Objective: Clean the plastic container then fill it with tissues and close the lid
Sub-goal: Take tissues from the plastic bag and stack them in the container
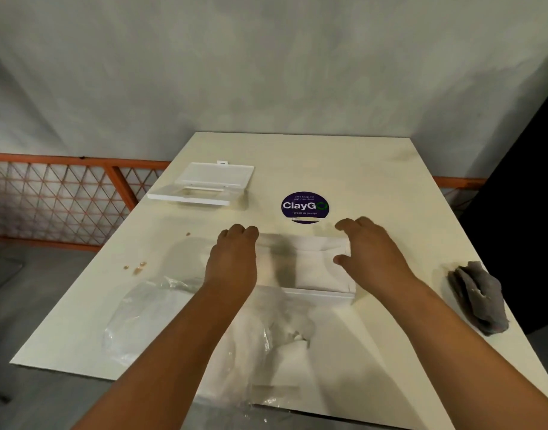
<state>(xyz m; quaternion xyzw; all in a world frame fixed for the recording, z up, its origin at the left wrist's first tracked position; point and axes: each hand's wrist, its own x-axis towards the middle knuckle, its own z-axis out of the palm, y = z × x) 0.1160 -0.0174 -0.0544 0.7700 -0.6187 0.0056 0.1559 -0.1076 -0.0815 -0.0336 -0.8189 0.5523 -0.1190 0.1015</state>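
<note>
A white stack of tissues (310,265) lies on the table in front of me. My left hand (232,259) curls its fingers over the stack's left end. My right hand (369,249) grips the right end, thumb on top and fingers over the far corner. The plastic container (217,176) sits apart at the far left of the table. Its clear base is open and its white lid (173,197), which has a slot, is folded out toward me. Neither hand touches the container.
A crumpled clear plastic wrapper (161,308) lies at the table's near edge under my forearms. A grey cloth (477,296) rests by the right edge. A round purple sticker (303,206) is beyond the tissues. Small crumbs (137,266) dot the left side.
</note>
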